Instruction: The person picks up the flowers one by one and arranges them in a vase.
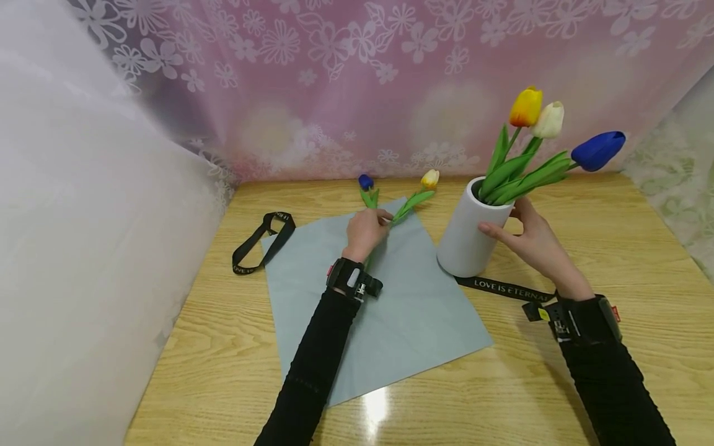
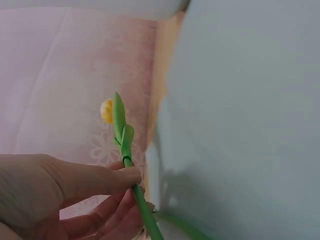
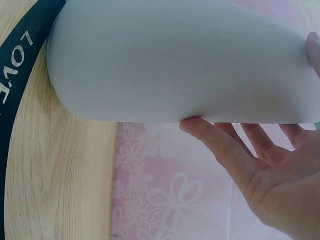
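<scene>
In the head view, my left hand [image 1: 366, 235] is over a grey-blue sheet [image 1: 424, 316]. Its thumb and fingers pinch the green stem of a yellow-and-white tulip [image 1: 430, 179], whose bloom [image 2: 106, 111] points away from the hand in the left wrist view. A small blue tulip [image 1: 365, 182] shows just beyond that hand; its lower stem is hidden. At the right, a white vase [image 1: 467, 238] holds a yellow-red tulip [image 1: 526, 107], a white tulip [image 1: 549, 120] and a blue tulip [image 1: 599, 150]. My right hand [image 1: 535, 241] grips the vase near its rim, thumb in front, fingers round the far side.
A looped black ribbon [image 1: 242, 255] lies left of the sheet. Another black ribbon [image 1: 502, 288] with white lettering runs from the vase's base toward the right wrist. Behind the wooden table [image 1: 625, 248] hangs a pink flowered curtain [image 1: 334, 93]; a white wall-like surface [image 1: 95, 186] borders the left.
</scene>
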Motion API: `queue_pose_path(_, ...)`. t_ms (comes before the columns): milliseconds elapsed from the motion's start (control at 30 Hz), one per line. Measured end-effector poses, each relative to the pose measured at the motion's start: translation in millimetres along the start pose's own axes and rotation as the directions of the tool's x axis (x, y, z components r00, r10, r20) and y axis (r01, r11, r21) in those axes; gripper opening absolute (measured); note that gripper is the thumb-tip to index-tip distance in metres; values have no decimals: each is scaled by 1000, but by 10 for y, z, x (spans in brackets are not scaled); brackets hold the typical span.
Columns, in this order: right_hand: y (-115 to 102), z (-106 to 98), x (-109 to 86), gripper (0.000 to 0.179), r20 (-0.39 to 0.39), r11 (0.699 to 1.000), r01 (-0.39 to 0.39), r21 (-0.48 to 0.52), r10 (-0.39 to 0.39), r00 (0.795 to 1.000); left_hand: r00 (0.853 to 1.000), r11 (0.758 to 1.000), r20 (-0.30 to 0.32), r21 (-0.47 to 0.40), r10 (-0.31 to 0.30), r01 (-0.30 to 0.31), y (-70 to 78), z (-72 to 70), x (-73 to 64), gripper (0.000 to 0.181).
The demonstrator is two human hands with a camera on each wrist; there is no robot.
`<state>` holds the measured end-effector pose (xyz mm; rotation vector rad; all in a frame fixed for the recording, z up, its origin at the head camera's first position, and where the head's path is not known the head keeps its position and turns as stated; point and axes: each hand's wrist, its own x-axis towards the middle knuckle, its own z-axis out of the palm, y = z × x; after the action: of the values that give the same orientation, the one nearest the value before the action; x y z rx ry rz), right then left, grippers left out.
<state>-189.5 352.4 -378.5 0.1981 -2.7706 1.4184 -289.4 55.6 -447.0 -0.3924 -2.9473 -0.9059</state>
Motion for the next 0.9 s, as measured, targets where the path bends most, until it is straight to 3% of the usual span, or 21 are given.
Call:
queue_pose_path(267, -4, 1, -8, 86, -2, 1000, 4, 4, -4, 1000, 1000, 991, -8, -137, 8, -9, 46, -138, -14, 25)
queue_pose_path(600, -14, 1, -4, 87, 2, 1000, -5, -5, 5, 1000, 998, 959, -58, -279, 36, -50, 50, -190, -18, 29)
queue_pose_path(900, -21, 2, -11, 87, 1, 1000, -5, -7, 5, 1000, 994, 912, -99, -404, 38, -75, 85, -233, 35, 32)
